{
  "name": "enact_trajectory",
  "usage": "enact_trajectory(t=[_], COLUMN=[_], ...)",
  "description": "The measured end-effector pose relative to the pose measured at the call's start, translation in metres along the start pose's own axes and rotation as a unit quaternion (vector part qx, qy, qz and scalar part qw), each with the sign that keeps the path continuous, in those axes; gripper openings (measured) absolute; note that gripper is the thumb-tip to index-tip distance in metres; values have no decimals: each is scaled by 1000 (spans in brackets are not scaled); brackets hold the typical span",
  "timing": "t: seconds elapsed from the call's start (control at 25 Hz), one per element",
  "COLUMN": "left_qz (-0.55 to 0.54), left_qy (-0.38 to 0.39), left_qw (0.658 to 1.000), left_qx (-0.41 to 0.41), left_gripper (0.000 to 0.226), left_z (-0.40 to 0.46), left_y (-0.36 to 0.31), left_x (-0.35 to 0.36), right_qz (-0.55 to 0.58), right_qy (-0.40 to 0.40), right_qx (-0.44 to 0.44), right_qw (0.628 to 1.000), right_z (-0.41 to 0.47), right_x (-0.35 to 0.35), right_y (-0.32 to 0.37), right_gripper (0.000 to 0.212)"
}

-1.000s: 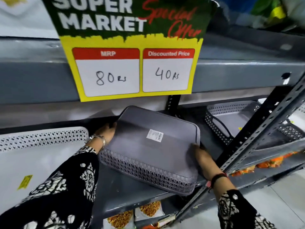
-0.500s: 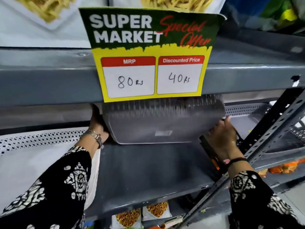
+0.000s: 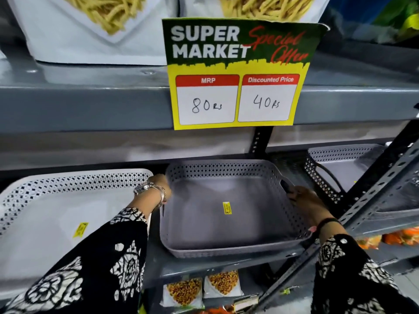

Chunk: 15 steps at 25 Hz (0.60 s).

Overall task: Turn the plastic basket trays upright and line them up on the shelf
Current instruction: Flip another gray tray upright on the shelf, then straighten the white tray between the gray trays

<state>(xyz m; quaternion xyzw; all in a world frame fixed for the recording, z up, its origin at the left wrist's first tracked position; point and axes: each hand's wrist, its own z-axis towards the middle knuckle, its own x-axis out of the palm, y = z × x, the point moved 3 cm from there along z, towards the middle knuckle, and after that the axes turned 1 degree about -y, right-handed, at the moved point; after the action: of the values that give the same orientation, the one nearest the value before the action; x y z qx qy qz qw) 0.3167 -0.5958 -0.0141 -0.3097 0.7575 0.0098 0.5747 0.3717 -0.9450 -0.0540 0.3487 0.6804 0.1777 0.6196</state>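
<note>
Three plastic basket trays sit open side up on the grey metal shelf (image 3: 127, 260). The middle one, a grey perforated-wall plastic basket tray (image 3: 229, 214), rests flat on the shelf board with its near edge close to the shelf lip. A small yellow sticker (image 3: 227, 207) lies on its floor.

Your left hand (image 3: 158, 184) is at the tray's left wall near the far corner; its fingers are hidden behind the wrist and the silver bracelet (image 3: 147, 189), so whether they clasp the rim cannot be told. Your right hand (image 3: 303, 198) is at the right wall, fingers (image 3: 291, 191) curled over the rim at the handle slot, gripping it. A dark band circles that wrist. Both sleeves are black with white print.

Just left, the white perforated plastic basket tray (image 3: 68, 200) stands upright, a yellow tag on its floor; a narrow gap of shelf separates it from the grey one. To the right, beyond the dark upright post, a second grey perforated basket tray (image 3: 335, 168) sits farther back, partly hidden by the slotted diagonal brace (image 3: 371, 200).

Above, a green-and-yellow price card (image 3: 235, 73) hangs from the upper shelf edge, reading 80 rs and 40 rs. Snack packets (image 3: 204, 288) show below.
</note>
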Motion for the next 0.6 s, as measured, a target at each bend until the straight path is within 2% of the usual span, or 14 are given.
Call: enact_trajectory(t=[0.08,0.16,0.24,0.32,0.44,0.52,0.6], left_qz=[79,95,94,88,66,56,58], left_qy=[-8,-29,-62,-97,-175,-235,-284], left_qw=[997,995,993,988,976,964,953], left_qx=[3,12,39,79,112,107,88], left_gripper=[37,34,30,28,27,30,37], left_z=[-3,-4,-9,-18,-33,-38,-39], left_y=[4,6,2,-1,22,65,122], left_x=[1,0,-6,-17,-41,-58,-70], right_qz=[22,57,28,0,39,58,69], right_qy=[-11,-17,-23,-87,-152,-108,-22], right_qx=[-1,-3,-12,-23,-131,-185,-199], right_qw=[1000,998,999,996,979,975,977], right_z=[3,0,-5,-18,-60,-94,-124], right_x=[2,2,2,2,28,69,115], right_y=[-3,-1,5,22,77,121,154], right_gripper=[25,17,15,32,40,37,40])
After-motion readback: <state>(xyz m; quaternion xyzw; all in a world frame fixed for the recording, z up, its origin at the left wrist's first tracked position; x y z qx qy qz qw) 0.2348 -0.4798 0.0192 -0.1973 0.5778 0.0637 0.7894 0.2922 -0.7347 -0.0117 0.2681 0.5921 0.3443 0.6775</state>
